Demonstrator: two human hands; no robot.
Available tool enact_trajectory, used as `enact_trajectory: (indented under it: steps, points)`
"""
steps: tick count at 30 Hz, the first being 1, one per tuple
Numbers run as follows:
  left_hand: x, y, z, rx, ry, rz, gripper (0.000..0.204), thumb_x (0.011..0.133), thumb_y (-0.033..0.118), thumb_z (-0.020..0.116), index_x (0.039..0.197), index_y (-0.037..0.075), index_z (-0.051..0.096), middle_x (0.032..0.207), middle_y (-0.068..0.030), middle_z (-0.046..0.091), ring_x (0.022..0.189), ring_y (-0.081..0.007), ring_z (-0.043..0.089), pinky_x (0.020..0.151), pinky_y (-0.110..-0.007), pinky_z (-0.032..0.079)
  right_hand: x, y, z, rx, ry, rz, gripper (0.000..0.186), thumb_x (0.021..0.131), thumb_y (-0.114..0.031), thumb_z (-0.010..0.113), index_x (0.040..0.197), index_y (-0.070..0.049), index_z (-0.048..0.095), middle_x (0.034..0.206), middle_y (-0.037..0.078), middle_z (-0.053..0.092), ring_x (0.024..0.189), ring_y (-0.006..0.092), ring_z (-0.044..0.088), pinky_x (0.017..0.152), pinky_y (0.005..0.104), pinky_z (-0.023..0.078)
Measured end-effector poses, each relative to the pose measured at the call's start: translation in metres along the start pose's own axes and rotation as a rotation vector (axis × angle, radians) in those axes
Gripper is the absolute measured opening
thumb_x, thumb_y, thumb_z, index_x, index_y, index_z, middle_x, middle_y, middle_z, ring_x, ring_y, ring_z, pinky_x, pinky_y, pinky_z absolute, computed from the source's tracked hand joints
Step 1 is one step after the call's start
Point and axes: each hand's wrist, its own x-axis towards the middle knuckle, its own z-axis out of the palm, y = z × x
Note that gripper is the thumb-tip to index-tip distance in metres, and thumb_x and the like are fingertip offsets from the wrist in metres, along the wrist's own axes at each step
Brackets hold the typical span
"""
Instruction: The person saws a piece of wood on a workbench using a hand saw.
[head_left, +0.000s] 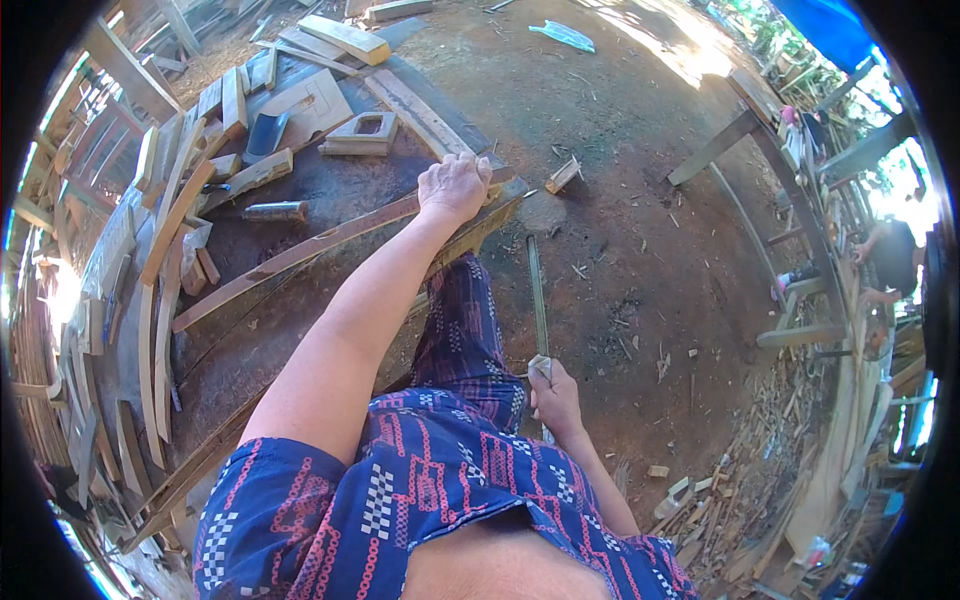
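**A:** What are the hands doing?

**B:** The left hand [455, 187] is stretched far forward, fingers curled together and clamped over the end of a long wooden slat [300, 252]. That slat runs on a diagonal across a dark workbench [290, 330], its gripped end at the bench's far right corner, its other end lower toward the bench's left side.

**A:** And the right?

**B:** The right hand [555, 398] is low beside the person's knee, off the bench's right edge. Its fingers are closed around the handle of a long thin blade [537, 295], which points away over the bare dirt floor [620, 130].

**A:** What else sits on the bench?

**B:** Near the far edge, a small wooden frame with a square hole [362, 134], a flat board [305, 105] and a dark scoop-shaped piece [266, 134]. A short dark cylinder [275, 211] lies just above the slat. Curved wooden strips [160, 300] crowd the left edge.

**A:** Anything around it?

**B:** A pile of offcuts [760, 470] on the ground at right, and another person [890, 260] standing well apart at the far right.
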Motion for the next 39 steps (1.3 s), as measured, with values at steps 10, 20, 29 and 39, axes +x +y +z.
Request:
enact_trajectory:
  steps: [10,20,29,39]
  points:
    - [-0.024,-0.004,0.025,0.045,0.237,0.209,0.028,0.088,0.032,0.051,0.101,0.007,0.054,0.100,-0.0160,0.059,0.097,-0.0349,0.055,0.080,-0.048,0.042,0.032,-0.031,-0.021,-0.063,0.137,-0.266,0.024,0.098,-0.030,0.048,0.095,-0.007,0.050,0.054,0.000,0.049,0.043,0.0073,0.046,0.039,0.0247,0.036]
    - [0.004,-0.002,0.017,-0.032,0.169,0.017,0.027,0.088,0.028,0.049,0.103,0.008,0.059,0.109,-0.0143,0.059,0.107,-0.0327,0.052,0.089,-0.048,0.039,0.100,-0.115,-0.026,-0.376,0.191,-0.552,0.017,0.093,-0.022,0.051,0.091,-0.005,0.047,0.070,0.022,0.061,0.069,0.0432,0.060,0.058,0.0513,0.043]
    - [0.011,-0.011,0.016,-0.022,0.081,0.035,0.033,0.092,0.032,0.043,0.104,0.006,0.060,0.108,-0.0190,0.060,0.100,-0.0365,0.059,0.087,-0.045,0.047,0.152,-0.132,-0.002,-0.591,0.192,-0.556,0.024,0.095,-0.029,0.046,0.091,-0.005,0.048,0.071,0.023,0.062,0.073,0.0435,0.062,0.063,0.0529,0.046]
    - [0.010,-0.009,0.014,-0.046,0.091,0.033,0.033,0.093,0.031,0.041,0.103,0.005,0.060,0.107,-0.0215,0.060,0.097,-0.0380,0.061,0.086,-0.047,0.048,0.163,-0.133,0.012,-0.636,0.182,-0.534,0.021,0.092,-0.026,0.048,0.091,-0.005,0.049,0.074,0.024,0.063,0.074,0.0430,0.062,0.065,0.0520,0.047]
